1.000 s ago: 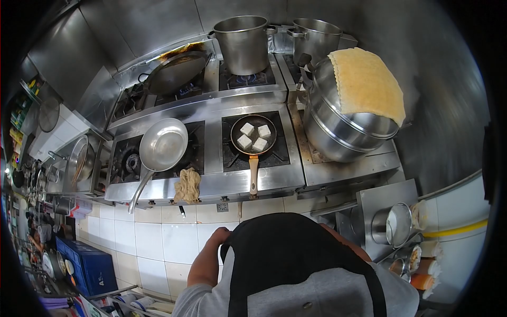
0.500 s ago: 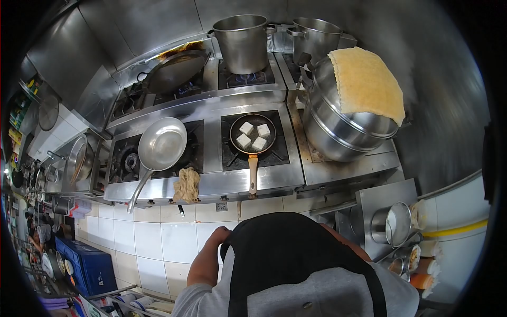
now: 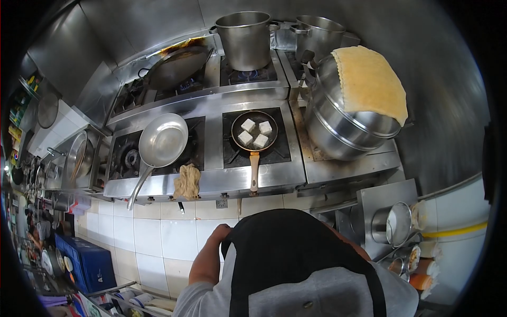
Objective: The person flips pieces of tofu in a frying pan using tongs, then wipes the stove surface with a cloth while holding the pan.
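My left hand is at my waist against the black apron, its fingers mostly hidden, so I cannot tell whether it holds anything. My right hand is out of sight behind the apron; only part of that forearm shows. Ahead of me on the stove, several white tofu-like cubes lie apart in a small frying pan. Its wooden-coloured handle points toward me. Left of it rests a larger steel pan with a long handle. Neither hand touches the pans.
A tan cloth hangs over the stove's front edge. At right stands a large steamer with a yellow cloth on its lid. Behind are a tall pot, another pot and a wok. A blue crate stands at left.
The view has shifted very slightly, so the stove sits a little higher and farther right. The hands, pans and cubes show no clear movement.
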The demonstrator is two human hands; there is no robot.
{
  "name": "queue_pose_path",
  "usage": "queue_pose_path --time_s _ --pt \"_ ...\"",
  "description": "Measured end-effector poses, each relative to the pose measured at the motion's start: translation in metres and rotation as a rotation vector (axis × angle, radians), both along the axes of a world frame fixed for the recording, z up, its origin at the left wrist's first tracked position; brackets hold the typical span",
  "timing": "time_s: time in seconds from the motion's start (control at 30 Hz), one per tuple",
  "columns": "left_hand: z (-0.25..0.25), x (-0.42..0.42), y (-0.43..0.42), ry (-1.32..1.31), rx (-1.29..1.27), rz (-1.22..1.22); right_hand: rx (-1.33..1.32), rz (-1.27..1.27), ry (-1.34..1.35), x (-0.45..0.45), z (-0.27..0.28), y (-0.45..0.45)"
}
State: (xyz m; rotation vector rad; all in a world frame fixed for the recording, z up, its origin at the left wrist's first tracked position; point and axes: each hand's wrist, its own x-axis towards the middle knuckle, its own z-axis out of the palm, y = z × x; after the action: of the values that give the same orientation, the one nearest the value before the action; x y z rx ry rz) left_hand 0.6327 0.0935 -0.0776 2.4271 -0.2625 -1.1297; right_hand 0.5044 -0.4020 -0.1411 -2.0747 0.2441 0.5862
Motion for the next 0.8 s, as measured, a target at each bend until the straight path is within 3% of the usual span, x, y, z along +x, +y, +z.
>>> queue_pose_path --time_s 0.37,0.8 --pt "0.003 -0.007 -0.007 0.129 -0.011 0.366 -0.056 0.002 0.052 -0.004 -0.048 -0.014" --pt "-0.01 -0.008 -0.004 0.106 -0.011 0.37 -0.039 0.0 0.127 0.002 -0.021 -0.008"
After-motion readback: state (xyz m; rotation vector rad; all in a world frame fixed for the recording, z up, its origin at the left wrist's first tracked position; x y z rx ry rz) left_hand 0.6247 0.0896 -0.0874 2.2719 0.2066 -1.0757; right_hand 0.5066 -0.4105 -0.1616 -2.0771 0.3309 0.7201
